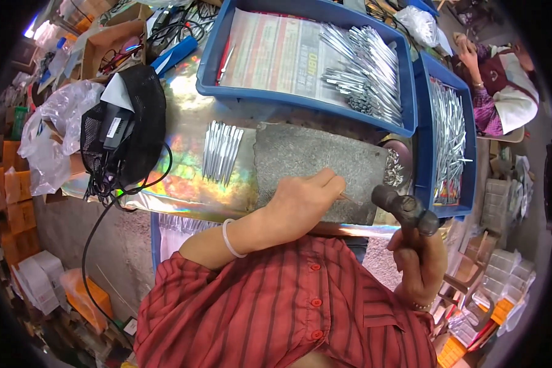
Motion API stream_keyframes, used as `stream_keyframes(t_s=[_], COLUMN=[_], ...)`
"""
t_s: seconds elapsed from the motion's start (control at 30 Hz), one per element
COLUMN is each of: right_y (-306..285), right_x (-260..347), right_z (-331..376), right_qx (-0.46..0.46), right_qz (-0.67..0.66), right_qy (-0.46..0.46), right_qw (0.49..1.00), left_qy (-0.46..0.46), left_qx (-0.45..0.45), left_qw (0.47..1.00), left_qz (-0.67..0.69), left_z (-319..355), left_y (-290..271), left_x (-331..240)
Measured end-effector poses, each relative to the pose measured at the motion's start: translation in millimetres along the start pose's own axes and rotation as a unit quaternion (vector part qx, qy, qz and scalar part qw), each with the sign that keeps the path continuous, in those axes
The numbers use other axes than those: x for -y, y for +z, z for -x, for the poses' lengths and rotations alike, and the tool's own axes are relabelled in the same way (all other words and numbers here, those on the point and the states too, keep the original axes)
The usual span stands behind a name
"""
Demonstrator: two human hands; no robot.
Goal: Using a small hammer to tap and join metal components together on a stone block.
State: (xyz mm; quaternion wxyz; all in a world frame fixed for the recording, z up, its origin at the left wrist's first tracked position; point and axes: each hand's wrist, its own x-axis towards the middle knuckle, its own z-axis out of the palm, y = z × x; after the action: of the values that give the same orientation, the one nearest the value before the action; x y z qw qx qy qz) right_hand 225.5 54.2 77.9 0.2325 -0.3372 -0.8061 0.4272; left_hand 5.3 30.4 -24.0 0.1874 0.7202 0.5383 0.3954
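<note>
Right hand [418, 260]: nearest the camera, fist wrapped round the dark steel hammer [405, 210], head raised off the bench's right front corner.
Left hand [303, 199]: fingertips pinching a thin metal pin [348, 197] on the grey stone slab [316, 165].
Relation: pin lies just left of the hammer head, pointing toward it.
Behind: loose silver rods [221, 150], blue plastic trays [214, 67].

- Only one view, from a camera on the person's head, looking steeply down.
- It is close above the surface [184, 184], with the person's own red striped shirt [276, 313] at the lower edge.
- The wide fisheye lens bends straight edges near the rim.
</note>
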Motion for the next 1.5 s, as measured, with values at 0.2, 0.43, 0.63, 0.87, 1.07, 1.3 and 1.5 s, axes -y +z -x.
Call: stream_keyframes(t_s=[0.2, 0.43, 0.63, 0.87, 1.07, 1.3, 1.5], right_y=[-4, -6, -3, -9, -1, -8, 19], right_x=[23, 30, 36, 46, 37, 19, -35], right_z=[0, 0, -1, -15, -7, 9, -4], right_qx=[-0.040, 0.014, -0.016, 0.112, 0.102, -0.047, -0.104], right_qz=[0.110, 0.188, 0.243, 0.254, 0.251, 0.214, 0.155], right_qy=[0.041, 0.037, 0.023, 0.108, 0.098, 0.037, 0.141], right_qw=[0.992, 0.981, 0.970, 0.955, 0.957, 0.975, 0.972], left_qy=[0.001, 0.013, 0.009, -0.004, 0.001, -0.060, -0.287], left_qx=[-0.007, -0.002, 0.034, 0.023, 0.040, 0.014, -0.051], left_qw=[1.000, 1.000, 0.999, 1.000, 0.999, 0.986, 0.765], left_qz=[0.001, 0.009, 0.000, -0.001, 0.016, 0.152, 0.574], left_z=[-1, -3, -5, -4, -3, -8, -10], left_y=[1, 3, 1, 2, 1, -8, -41], left_x=[2, 2, 0, 6, -1, 9, 1])
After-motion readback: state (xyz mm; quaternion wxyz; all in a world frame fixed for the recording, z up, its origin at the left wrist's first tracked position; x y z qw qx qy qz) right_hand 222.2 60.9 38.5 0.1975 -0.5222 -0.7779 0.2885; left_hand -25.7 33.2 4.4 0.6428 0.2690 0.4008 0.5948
